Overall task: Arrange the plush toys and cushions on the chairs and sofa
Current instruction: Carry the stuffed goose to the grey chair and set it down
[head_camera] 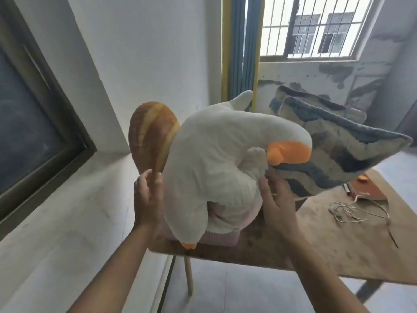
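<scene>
Biggest thing here is the wooden counter (327,245), and the whole soft pile sits at its near-left corner. On top is a big white goose plush (214,154), folded over on itself so the orange beak tucks in against its belly, with an orange foot poking out at the bottom edge. Leaning on its right side is a blue-and-beige striped cushion (338,150), tilted up on a corner, with a second striped cushion (316,102) just behind it. On the left a bread plush (151,134) stands upright against the goose, and a pink cushion (225,238) is squashed underneath everything. The left hand (147,195) grips the bottom end of the bread plush, thumb on one side and fingers on the other. The right hand (278,202) is spread flat, pressing the goose's flank where the striped cushion meets it. All of this looks light and very squishy, so I'd guess the stack flops apart if lifted as one (the goose especially, it's floppy). Better to scoop from under the pink cushion, or take the goose round its middle. No chair or sofa in view. Off to the right there's a loose cable (352,211) and a red flat thing (367,188).
</scene>
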